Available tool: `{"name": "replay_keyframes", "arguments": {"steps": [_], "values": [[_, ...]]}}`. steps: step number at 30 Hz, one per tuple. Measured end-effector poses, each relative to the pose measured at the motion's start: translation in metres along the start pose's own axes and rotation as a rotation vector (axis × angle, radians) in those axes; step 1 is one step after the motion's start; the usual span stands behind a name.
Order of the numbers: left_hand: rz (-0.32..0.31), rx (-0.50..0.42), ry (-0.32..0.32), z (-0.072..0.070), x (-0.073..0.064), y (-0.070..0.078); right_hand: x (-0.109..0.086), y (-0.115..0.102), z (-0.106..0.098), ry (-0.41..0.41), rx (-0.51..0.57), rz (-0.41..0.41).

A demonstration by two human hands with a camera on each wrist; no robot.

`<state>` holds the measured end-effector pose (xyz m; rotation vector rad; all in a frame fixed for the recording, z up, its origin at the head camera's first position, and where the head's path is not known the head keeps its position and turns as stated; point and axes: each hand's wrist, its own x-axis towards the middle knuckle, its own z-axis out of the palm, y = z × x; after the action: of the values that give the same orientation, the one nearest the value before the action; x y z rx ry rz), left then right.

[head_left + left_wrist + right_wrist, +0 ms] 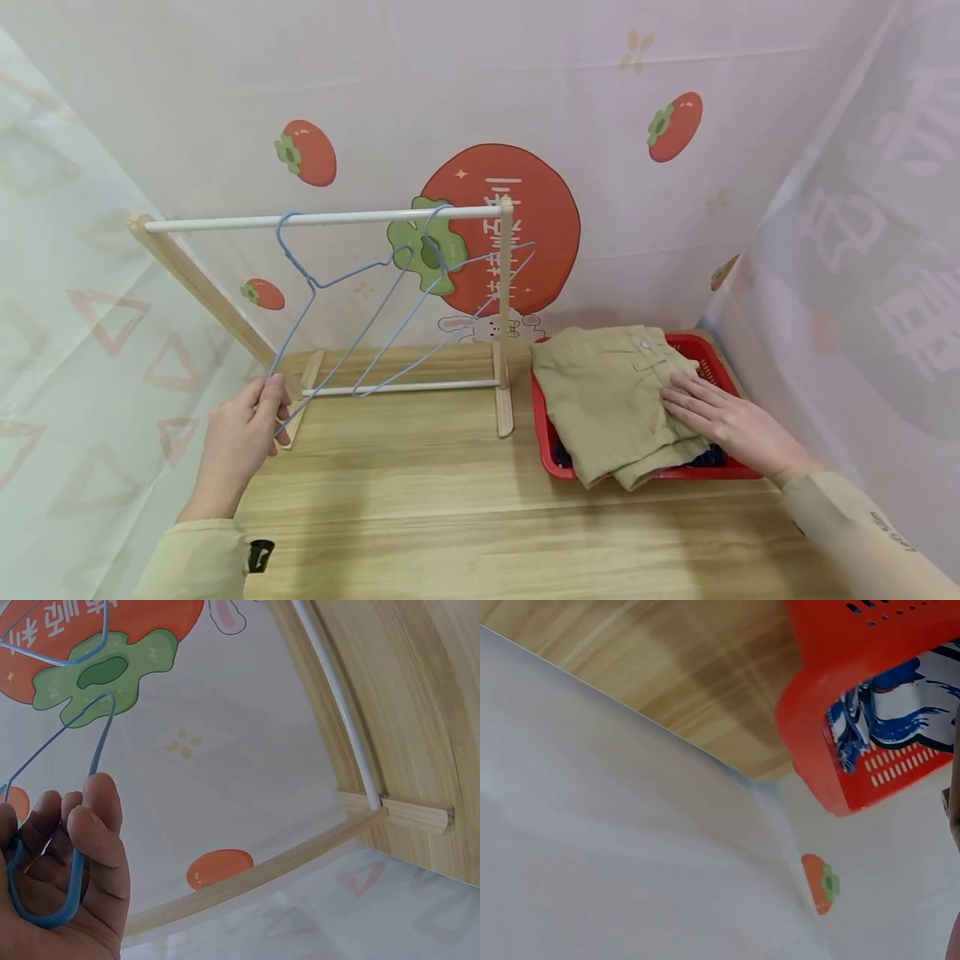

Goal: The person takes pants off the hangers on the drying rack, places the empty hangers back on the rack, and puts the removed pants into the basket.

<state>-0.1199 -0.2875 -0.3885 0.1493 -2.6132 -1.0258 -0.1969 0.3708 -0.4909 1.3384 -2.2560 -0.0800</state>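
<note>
My left hand (243, 429) grips the lower corner of a blue wire hanger (311, 282), whose hook hangs on the white top rod of a wooden rack. The left wrist view shows the rounded end of this hanger (77, 877) between thumb and curled fingers. Farther along the rod is a second blue hanger (445, 268). On the right, my right hand (716, 414) rests with straight fingers on folded khaki trousers (600, 392). They lie on top of a red basket (551, 462) and overhang its front rim. My right thumb is hidden.
The rack's right post (505, 308) stands between the hangers and the basket. Inside the basket, the right wrist view shows blue-and-white patterned cloth (904, 712). The wooden table (450, 517) extends in front, with printed fabric walls (480, 75) at the back and sides.
</note>
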Motion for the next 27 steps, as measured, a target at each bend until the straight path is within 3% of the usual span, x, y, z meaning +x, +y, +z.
{"name": "replay_keyframes", "arguments": {"steps": [11, 16, 27], "values": [[0.017, -0.007, 0.0, 0.0, -0.001, 0.001, -0.013, -0.003, 0.01, -0.029, 0.029, 0.045], [0.027, -0.01, 0.002, 0.0, -0.001, 0.001, -0.018, -0.004, 0.014, 0.001, 0.088, 0.048], [0.017, -0.015, 0.006, 0.0, -0.001, 0.0, -0.023, -0.011, 0.023, 0.064, 0.062, 0.083]]}}
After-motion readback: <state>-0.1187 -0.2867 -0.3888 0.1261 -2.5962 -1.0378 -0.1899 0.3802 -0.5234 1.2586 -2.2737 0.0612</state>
